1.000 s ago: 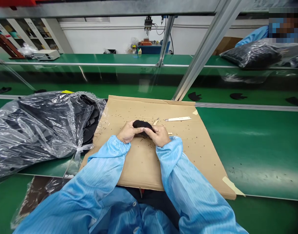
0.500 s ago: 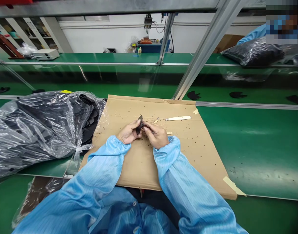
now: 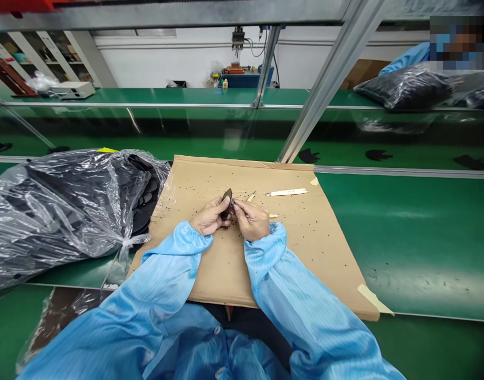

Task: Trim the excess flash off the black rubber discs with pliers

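Note:
Above the middle of a brown cardboard sheet (image 3: 226,269), my left hand (image 3: 210,215) grips a dark flat part (image 3: 227,203), which stands on edge between thumb and fingers. My right hand (image 3: 253,219) is closed at the part's right side, its fingertips pinched together; whether they hold something small I cannot make out. A white-handled blade tool (image 3: 287,192) lies on the cardboard beyond my right hand. Another thin pale tool (image 3: 252,196) lies just past its fingers. Small black specks are scattered over the sheet.
A clear plastic bag (image 3: 67,211) full of black parts lies to the left. Dark parts (image 3: 378,154) rest on the green conveyor behind. A metal post (image 3: 324,79) slants up at right of centre. A person in blue is at the far right behind a bag (image 3: 404,87).
My right hand has shifted slightly at the dark part, and the part looks turned a little. The whole view has moved slightly.

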The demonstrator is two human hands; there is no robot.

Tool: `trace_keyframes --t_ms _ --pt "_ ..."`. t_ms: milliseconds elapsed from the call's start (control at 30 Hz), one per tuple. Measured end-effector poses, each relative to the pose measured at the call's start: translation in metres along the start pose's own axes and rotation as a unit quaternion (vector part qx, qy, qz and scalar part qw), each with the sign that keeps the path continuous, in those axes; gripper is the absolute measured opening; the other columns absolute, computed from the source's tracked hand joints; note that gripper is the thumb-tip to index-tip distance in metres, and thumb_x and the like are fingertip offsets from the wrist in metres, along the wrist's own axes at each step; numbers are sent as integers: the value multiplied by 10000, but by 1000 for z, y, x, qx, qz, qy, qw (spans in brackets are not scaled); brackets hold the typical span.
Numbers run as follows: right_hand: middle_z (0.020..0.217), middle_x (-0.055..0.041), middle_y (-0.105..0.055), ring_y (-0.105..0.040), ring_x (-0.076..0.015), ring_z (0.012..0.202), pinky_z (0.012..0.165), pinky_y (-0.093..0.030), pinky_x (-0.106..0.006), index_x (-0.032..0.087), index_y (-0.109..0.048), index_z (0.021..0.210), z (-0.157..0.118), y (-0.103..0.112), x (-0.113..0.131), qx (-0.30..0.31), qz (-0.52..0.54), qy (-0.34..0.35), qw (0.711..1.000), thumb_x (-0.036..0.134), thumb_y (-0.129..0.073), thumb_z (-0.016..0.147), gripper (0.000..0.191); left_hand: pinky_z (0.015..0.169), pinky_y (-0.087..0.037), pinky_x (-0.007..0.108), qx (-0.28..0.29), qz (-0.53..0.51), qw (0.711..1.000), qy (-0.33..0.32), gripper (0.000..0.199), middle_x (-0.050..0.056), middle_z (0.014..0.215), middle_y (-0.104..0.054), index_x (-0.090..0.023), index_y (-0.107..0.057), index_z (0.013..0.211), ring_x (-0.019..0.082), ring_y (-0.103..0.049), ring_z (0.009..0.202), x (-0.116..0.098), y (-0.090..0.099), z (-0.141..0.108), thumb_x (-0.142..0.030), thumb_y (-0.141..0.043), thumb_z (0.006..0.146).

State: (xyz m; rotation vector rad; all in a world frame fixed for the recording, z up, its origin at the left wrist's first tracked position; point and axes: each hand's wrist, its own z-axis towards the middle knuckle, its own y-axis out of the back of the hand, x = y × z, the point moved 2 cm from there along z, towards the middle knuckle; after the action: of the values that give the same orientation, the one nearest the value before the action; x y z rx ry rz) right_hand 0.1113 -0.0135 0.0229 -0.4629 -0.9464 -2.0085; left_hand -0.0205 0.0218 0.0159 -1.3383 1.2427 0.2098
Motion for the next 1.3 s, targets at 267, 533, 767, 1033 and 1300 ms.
trace_keyframes --t_ms 267,533,767,1033,1300 --pt "954 -72 -727 -690 -205 832 769 -571 -335 180 -716 1045 -2 -8 -8 -10 106 -81 991 365 -495 911 317 519 -481 231 -73 2 995 -69 451 10 739 -615 -158 -554 910 119 -589 612 4 6 5 -408 -806 633" --pt "778 -62 -704 -636 -183 616 570 -552 -311 135 -713 973 1 -11 -29 -4 227 -242 943 496 -654 751 428 890 -506 407 -112 -43 984 -134 371 85 923 -686 -117 -614 943 214 -644 930 2 11 15 -249 -796 648" --pt "671 -27 -659 -543 -128 474 456 -494 -268 136 -699 896 6 -9 -33 -21 248 -309 918 548 -658 697 460 947 -482 425 -95 -32 987 -129 418 102 949 -709 -101 -656 952 233 -656 940 2 3 11 -238 -824 595" --pt "745 -55 -682 -617 -168 651 639 -510 -286 152 -702 903 3 -4 -28 -108 78 -194 972 415 -541 856 311 907 -506 372 -265 -34 944 -194 347 72 956 -706 -140 -634 950 200 -659 937 -5 14 19 -142 -734 618" --pt "782 -57 -699 -646 -180 743 723 -483 -283 191 -693 835 7 -11 -29 -69 -21 -70 995 294 -470 910 256 1020 -414 415 -424 450 736 -276 433 124 1104 -634 -130 -631 1086 280 -576 1101 -138 46 72 -122 -655 654"
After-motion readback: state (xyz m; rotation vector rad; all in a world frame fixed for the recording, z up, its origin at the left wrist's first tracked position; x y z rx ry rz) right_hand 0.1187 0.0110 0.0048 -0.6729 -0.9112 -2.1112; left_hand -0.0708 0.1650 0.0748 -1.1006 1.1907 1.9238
